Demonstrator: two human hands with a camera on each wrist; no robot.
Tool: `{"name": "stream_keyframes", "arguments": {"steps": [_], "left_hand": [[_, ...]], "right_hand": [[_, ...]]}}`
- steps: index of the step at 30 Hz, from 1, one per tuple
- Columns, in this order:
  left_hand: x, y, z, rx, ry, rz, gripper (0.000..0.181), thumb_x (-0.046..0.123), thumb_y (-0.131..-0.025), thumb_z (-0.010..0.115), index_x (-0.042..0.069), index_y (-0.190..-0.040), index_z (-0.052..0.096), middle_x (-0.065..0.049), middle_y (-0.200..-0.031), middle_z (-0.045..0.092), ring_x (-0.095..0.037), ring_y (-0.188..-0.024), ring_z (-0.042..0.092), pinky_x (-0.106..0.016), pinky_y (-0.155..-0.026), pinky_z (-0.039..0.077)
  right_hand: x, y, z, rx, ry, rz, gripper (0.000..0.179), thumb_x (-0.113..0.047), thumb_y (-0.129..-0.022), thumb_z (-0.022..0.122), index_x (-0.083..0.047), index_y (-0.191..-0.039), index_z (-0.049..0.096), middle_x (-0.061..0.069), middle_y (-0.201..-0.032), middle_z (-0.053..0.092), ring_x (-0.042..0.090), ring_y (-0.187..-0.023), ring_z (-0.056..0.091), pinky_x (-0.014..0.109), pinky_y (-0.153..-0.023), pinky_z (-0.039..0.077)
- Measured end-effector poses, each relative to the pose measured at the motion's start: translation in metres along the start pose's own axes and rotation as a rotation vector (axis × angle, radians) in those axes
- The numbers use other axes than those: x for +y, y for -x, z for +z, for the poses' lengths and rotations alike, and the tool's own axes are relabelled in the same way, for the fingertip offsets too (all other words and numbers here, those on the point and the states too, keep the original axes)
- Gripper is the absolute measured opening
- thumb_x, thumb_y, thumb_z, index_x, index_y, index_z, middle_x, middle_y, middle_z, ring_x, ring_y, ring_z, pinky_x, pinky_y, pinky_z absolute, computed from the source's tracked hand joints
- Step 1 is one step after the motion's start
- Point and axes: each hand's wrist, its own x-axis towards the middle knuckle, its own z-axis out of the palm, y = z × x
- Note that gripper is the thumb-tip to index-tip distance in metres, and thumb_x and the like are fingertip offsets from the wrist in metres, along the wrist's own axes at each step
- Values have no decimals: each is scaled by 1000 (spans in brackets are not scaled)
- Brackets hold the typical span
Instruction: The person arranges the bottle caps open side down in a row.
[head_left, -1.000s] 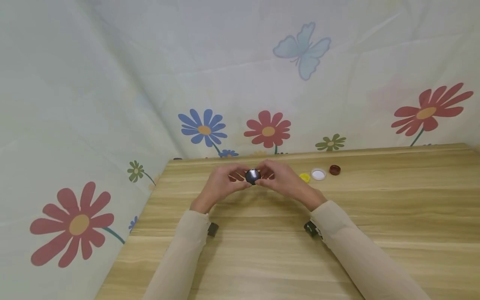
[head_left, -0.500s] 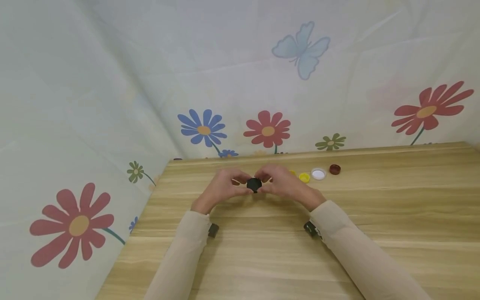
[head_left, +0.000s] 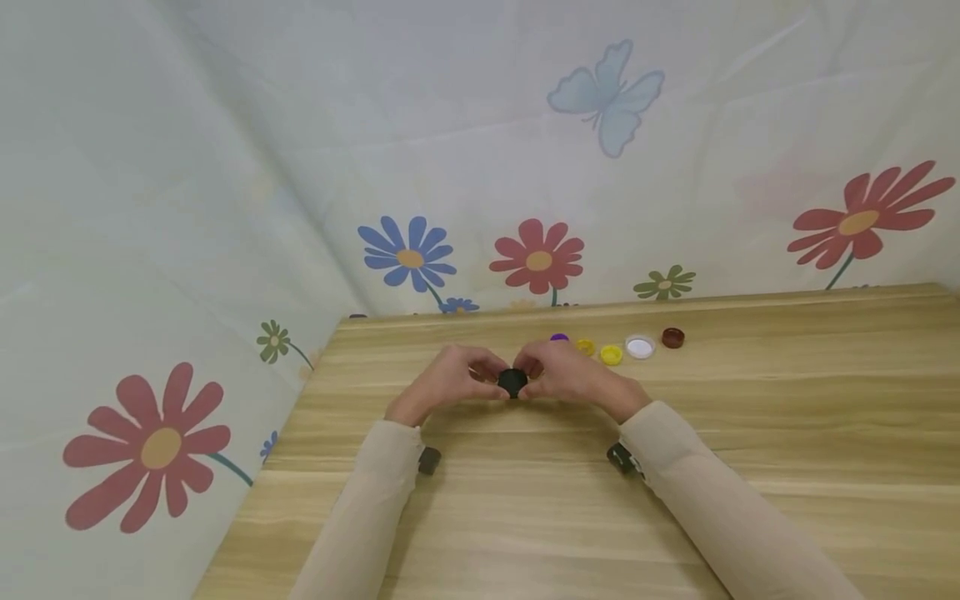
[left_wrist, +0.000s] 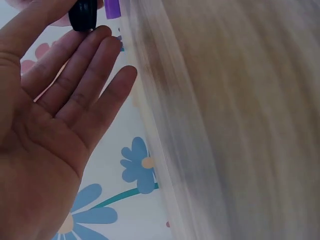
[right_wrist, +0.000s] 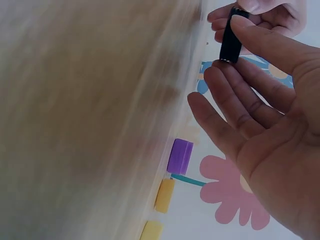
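A round black cap [head_left: 513, 383] is held between both hands over the wooden table, its flat dark face toward the head camera. My left hand [head_left: 453, 375] pinches its left edge with thumb and fingertips. From the other side, my right hand [head_left: 573, 375] pinches the right edge. In the left wrist view the black cap [left_wrist: 83, 15] shows edge-on at the top, with the lower fingers spread below it. The right wrist view shows the thin side of the black cap [right_wrist: 231, 40] between thumb and fingers, the other hand behind it.
Along the table's back, right of the hands, lie a purple cap [head_left: 559, 338], an orange-yellow cap [head_left: 585, 347], a yellow cap [head_left: 611, 356], a white cap [head_left: 640, 347] and a dark red cap [head_left: 672, 337]. A flowered cloth [head_left: 450, 150] hangs behind the table [head_left: 510, 517].
Both hands have brought the black cap slightly nearer the person. Its shiny face has tilted away, and a dull dark face now shows. The purple and orange-yellow caps have come into view.
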Motion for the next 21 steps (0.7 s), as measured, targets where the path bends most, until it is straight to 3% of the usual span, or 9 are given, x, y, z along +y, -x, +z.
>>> {"name": "stream_keyframes", "arguments": {"steps": [10,21], "left_hand": [[3,-1,2,-49,8,-58,35,9,-86,90,5,-118,77,-2,-102,78,-15,-93,74,-32,-89,59],[5,-2,3,-62,-61,-72,34,10,-86,90,7,-117,78,1,-103,78,-12,-94,73,-32,-91,58]], "right_hand": [[-2,-1,4,4,48,-17,33,-8,-91,86,0,-119,71,8,-108,72,22,-100,66,38,-94,56],[-5,0,9,2,74,-12,32,-8,-90,86,-1,-118,71,8,-107,72,22,-98,65,37,-91,56]]}}
